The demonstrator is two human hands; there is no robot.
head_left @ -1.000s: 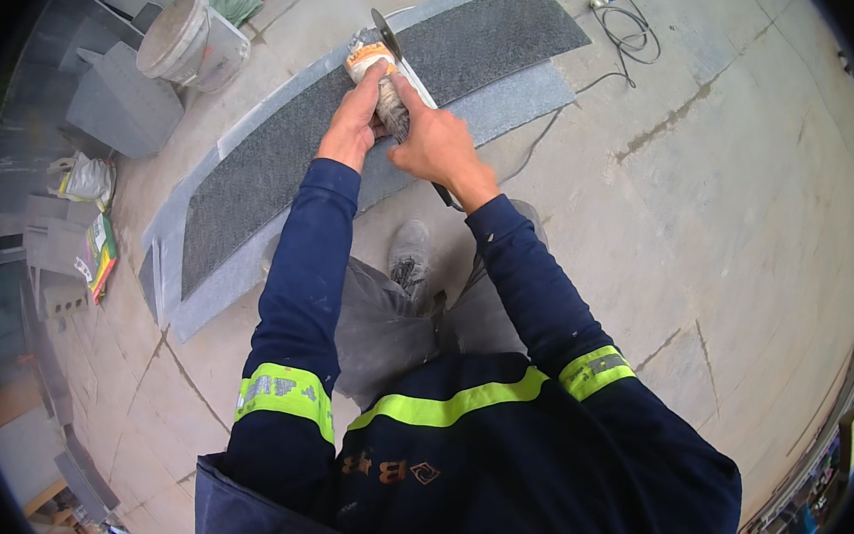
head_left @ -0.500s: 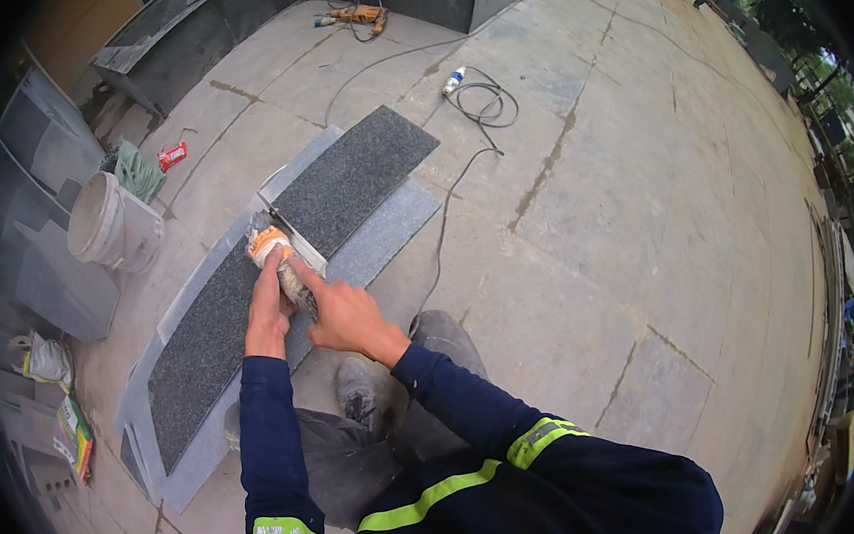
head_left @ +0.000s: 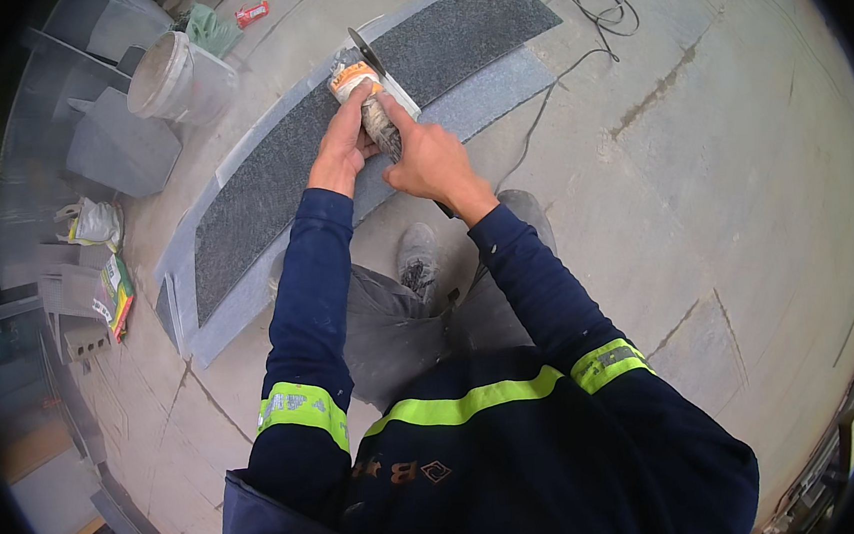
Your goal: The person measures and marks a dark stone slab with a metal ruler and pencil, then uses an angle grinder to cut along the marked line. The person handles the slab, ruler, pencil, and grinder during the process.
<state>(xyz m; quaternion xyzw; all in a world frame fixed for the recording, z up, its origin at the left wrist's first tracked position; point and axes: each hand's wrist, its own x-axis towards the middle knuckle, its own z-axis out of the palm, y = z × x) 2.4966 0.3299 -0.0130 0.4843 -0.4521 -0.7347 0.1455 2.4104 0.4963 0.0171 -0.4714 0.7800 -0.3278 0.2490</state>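
My left hand [head_left: 339, 138] is closed round a dusty angle grinder [head_left: 352, 77] with an orange label, on the left of its body. My right hand [head_left: 434, 161] grips the same grinder from the right, index finger stretched along it. Its thin cutting disc [head_left: 367, 53] stands on edge across a long, curved, dark speckled stone slab [head_left: 458, 29], near a pale straight strip [head_left: 398, 94]; whether the disc touches the stone I cannot tell. The dark slab lies on a larger, lighter grey slab [head_left: 503, 88]. My shoe [head_left: 417, 263] is just below them.
A white bucket [head_left: 172, 81], green bag [head_left: 211, 28] and red packet [head_left: 252, 15] stand back left. Grey offcut panels [head_left: 122, 145], a white sack [head_left: 96, 225] and a colourful bag [head_left: 116, 291] line the left. A coiled cable [head_left: 602, 7] with a plug lies back right on the concrete floor [head_left: 722, 194].
My head view swung away half a second ago and has swung back. Both hands keep their grip, with the grinder at about the same place on the dark slab.
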